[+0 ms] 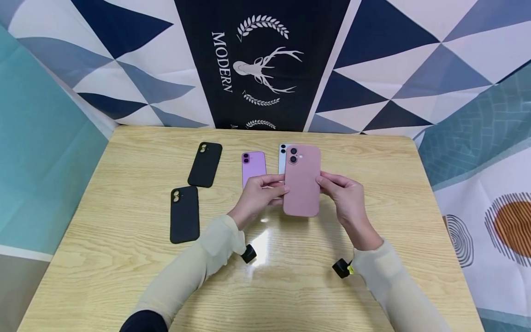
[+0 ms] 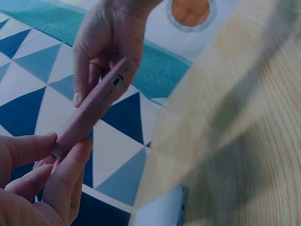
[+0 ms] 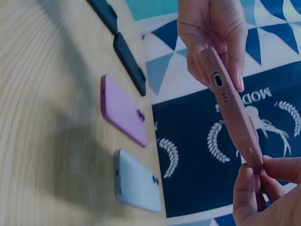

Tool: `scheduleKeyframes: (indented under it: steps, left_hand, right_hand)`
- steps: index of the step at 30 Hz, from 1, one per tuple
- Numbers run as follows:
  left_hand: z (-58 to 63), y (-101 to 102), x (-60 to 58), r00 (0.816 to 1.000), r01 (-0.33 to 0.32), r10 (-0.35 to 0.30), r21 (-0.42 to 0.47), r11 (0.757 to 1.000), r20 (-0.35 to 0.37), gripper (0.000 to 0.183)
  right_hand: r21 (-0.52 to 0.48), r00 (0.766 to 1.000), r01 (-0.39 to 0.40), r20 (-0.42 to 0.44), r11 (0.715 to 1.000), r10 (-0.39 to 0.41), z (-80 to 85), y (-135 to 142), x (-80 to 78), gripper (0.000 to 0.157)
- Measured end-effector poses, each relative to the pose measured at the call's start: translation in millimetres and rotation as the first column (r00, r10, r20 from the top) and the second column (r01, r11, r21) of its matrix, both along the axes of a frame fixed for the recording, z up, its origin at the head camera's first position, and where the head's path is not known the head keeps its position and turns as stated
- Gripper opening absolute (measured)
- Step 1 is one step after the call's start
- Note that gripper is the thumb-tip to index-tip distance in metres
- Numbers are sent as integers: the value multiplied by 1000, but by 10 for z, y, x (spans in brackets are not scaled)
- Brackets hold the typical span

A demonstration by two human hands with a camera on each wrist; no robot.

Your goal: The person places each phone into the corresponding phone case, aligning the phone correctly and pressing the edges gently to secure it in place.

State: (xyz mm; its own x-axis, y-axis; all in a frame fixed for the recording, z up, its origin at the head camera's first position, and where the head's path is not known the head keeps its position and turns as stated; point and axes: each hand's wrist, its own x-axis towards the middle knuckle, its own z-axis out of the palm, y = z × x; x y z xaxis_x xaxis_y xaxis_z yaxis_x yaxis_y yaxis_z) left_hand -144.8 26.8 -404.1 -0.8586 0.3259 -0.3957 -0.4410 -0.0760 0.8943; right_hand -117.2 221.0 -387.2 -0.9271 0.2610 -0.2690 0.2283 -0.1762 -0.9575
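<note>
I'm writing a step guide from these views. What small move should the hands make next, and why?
Probably a light squeeze along the edges of the pink case: lenses show through its cutout, suggesting a phone inside, and the left hand and right hand grip opposite sides. Whether every edge is seated, I can't tell.

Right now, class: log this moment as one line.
left hand: pinches pink case edge; right hand: pinches opposite edge; pink case: raised above table; on table: purple phone, pale phone, two black cases
</note>
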Motion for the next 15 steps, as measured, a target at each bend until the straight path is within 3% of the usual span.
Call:
scheduleKeyframes:
  steps: [5, 15]
  left_hand:
    - [-86, 183, -67, 1000, 14, -14, -35, 999, -8, 37]
    - [-296, 581, -223, 994, 24, -43, -179, 984, -102, 40]
  right_hand:
    - [24, 998, 31, 45, 999, -32, -89, 124, -49, 14]
    - [95, 990, 35, 134, 995, -48, -241, 438, -182, 8]
